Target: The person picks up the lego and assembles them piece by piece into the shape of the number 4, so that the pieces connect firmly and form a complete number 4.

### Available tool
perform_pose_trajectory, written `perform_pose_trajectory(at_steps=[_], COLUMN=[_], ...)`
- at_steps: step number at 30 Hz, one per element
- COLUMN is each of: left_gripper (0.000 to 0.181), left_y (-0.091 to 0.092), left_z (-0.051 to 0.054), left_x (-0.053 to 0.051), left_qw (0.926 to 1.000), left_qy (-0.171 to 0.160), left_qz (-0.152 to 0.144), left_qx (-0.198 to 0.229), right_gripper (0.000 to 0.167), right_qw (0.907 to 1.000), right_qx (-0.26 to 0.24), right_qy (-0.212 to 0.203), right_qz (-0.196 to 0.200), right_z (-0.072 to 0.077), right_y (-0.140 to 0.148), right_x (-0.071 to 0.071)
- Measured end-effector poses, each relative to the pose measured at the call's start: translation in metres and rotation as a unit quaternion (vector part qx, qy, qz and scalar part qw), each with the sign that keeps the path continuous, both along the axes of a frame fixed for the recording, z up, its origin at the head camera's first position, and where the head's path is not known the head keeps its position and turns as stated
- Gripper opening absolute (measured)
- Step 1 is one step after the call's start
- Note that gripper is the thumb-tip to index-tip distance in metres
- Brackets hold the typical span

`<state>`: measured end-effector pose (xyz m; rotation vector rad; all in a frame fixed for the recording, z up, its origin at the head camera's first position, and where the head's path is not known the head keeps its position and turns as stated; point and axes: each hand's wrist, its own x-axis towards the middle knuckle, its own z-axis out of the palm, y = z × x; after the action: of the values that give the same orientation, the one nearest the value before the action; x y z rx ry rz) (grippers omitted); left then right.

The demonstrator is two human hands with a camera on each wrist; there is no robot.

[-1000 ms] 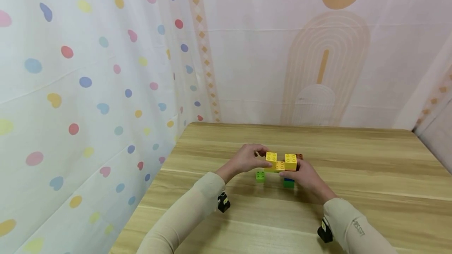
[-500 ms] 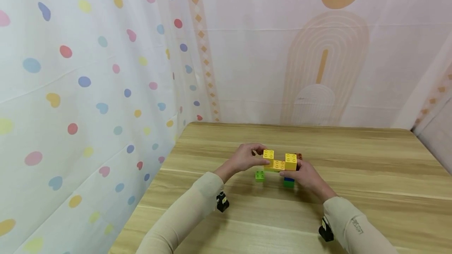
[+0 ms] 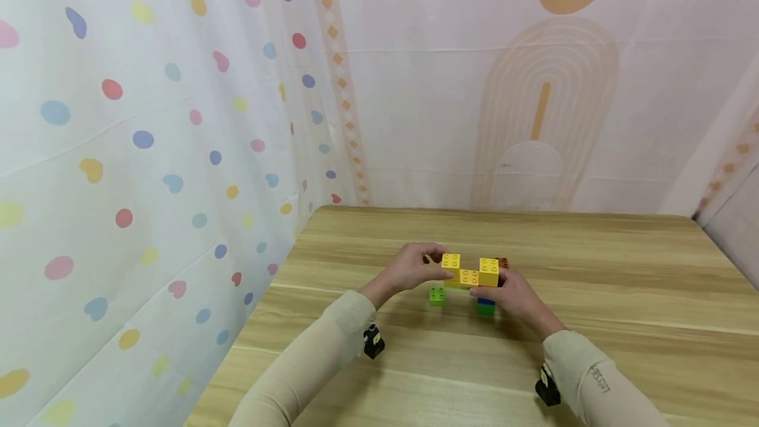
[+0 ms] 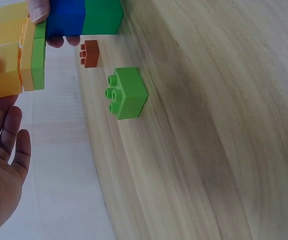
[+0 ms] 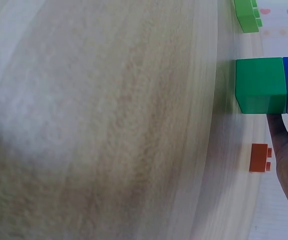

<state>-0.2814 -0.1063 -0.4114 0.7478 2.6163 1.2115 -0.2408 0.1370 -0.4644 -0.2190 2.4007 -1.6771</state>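
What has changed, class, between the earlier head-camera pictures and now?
The left hand and the left yellow block it pinches shifted slightly left, away from the right yellow block. Nothing was let go. The right hand, loose light green block and brown block stayed put.

This looks like a play corner, curtained on two sides; whether it belongs to a home or a studio cannot be told. Left of the grip of the left hand (image 3: pixel 413 268) and right hand (image 3: pixel 513 296) hangs a white curtain (image 3: pixel 172 236) printed with coloured dots and hearts; beyond the grip, a pale drape (image 3: pixel 415 117) carries a concentric arch and strips of diamonds. Beneath the grip lies a wood-grain table (image 3: pixel 439 374), and the grip itself is on stud-topped toy bricks (image 3: pixel 489 274).
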Motion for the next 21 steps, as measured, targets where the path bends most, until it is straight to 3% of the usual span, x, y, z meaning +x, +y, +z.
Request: perform_pose_trajectory(at_steps=[10,21], left_gripper=[0.035,0.037], left_y=[0.002,0.001], left_z=[0.005,-0.007], left_x=[-0.001,0.002], left_qw=[0.9988,0.9994], left_qy=[0.027,-0.024], left_qz=[-0.022,0.015], left_qx=[-0.035,0.02], right_gripper=[0.057,0.052], right_qw=[1.0,0.9995], right_qx=[-0.002,-0.018], right_qy=[0.0,0.024], right_qz=[0.0,0.012], right_z=[-0.001,-0.003], right_y=[0.0,0.0], right_x=[0.0,0.0])
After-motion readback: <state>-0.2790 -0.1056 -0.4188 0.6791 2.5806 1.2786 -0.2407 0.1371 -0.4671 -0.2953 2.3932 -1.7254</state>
